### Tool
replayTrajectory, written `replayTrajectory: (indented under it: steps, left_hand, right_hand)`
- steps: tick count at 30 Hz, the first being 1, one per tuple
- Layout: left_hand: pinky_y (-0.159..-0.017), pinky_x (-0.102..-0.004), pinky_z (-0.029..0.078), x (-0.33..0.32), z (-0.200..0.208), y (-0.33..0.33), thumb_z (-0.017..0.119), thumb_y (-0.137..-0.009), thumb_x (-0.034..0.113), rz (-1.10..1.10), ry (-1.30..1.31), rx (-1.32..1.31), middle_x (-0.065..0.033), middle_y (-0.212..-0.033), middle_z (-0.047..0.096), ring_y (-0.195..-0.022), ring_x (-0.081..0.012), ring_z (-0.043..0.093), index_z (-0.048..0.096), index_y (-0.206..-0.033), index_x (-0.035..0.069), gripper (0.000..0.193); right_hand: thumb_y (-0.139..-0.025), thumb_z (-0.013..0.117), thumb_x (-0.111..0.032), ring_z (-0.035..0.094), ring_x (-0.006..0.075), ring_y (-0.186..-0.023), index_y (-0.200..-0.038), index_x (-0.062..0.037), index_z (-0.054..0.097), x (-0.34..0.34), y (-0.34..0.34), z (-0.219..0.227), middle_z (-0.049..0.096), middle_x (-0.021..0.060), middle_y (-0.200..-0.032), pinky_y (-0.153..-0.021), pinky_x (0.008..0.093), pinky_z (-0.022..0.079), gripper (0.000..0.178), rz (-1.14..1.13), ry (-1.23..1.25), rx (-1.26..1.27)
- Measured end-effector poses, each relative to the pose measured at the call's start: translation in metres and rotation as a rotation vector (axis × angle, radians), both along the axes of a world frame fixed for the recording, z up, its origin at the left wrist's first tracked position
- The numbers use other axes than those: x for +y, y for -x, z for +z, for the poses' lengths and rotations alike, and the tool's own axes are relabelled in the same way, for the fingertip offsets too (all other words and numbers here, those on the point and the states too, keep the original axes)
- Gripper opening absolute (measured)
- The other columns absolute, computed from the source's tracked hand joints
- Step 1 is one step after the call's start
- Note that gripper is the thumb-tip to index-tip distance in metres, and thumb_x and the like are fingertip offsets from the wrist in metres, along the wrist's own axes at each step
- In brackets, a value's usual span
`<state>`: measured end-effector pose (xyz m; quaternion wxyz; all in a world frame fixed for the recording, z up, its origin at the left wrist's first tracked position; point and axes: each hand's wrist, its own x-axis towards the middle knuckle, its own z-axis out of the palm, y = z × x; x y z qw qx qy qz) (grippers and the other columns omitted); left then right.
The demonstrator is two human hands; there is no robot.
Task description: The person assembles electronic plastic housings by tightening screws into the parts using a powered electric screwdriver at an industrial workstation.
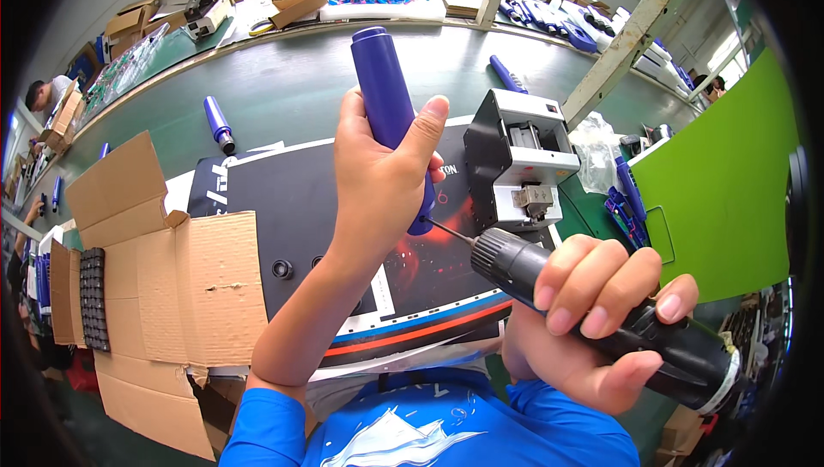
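My left hand [382,171] is wrapped round a dark blue plastic cylinder [378,81], held tilted above the mat with a narrower collar at its top. A black electric screwdriver [515,265] lies in my right hand [601,295], its fingers curled over the body and thumb below. The thin bit of the screwdriver reaches left to the lower end of the blue cylinder and appears to meet a small hole there. Beneath my hands is a dark printed mat [300,184] with blue and orange stripes. A small black ring [281,269] rests on it beside my left forearm.
A black and white bench device [524,158] stands right of my left hand. An opened cardboard box [172,269] takes up the left side; a bright green panel [730,184] rises at right. Another blue cylinder [219,124] lies farther back. A metal post [627,38] slants behind the device.
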<state>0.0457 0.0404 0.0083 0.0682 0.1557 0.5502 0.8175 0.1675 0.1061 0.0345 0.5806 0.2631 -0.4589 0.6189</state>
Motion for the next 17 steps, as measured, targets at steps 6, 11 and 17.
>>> replayTrajectory:
  steps: [6,11,17]
  left_hand:
    - [-0.047,-0.0236,0.049,0.002,-0.007,0.002,0.072,-0.088,0.026,0.032,0.029,0.013,-0.0028,-0.076,0.054,-0.055,-0.0085,0.057,0.046,-0.105,0.003,0.038]
    - [-0.047,-0.0236,0.048,0.003,-0.007,-0.001,0.071,-0.089,0.026,-0.017,0.04,0.015,-0.0023,-0.074,0.053,-0.055,-0.0084,0.056,0.044,-0.098,0.005,0.035]
    - [-0.047,-0.0234,0.048,0.008,-0.009,-0.007,0.071,-0.089,0.026,-0.068,-0.015,-0.026,-0.0027,-0.074,0.054,-0.054,-0.009,0.056,0.044,-0.115,0.001,0.045]
  right_hand:
    - [-0.088,0.067,-0.03,0.052,0.0143,-0.054,-0.111,-0.011,0.04,-0.001,0.001,-0.015,0.052,0.0048,-0.075,-0.047,0.0278,0.048,0.04,0.009,-0.24,0.009]
    - [-0.086,0.07,-0.019,0.056,0.0183,-0.053,-0.107,-0.0093,0.037,0.002,-0.004,-0.024,0.053,0.0065,-0.07,-0.045,0.0319,0.049,0.04,0.035,-0.268,0.039]
    - [-0.089,0.063,-0.025,0.052,0.0143,-0.051,-0.108,-0.0114,0.04,0.005,-0.012,-0.022,0.051,0.0047,-0.073,-0.045,0.0273,0.049,0.033,-0.026,-0.295,0.027]
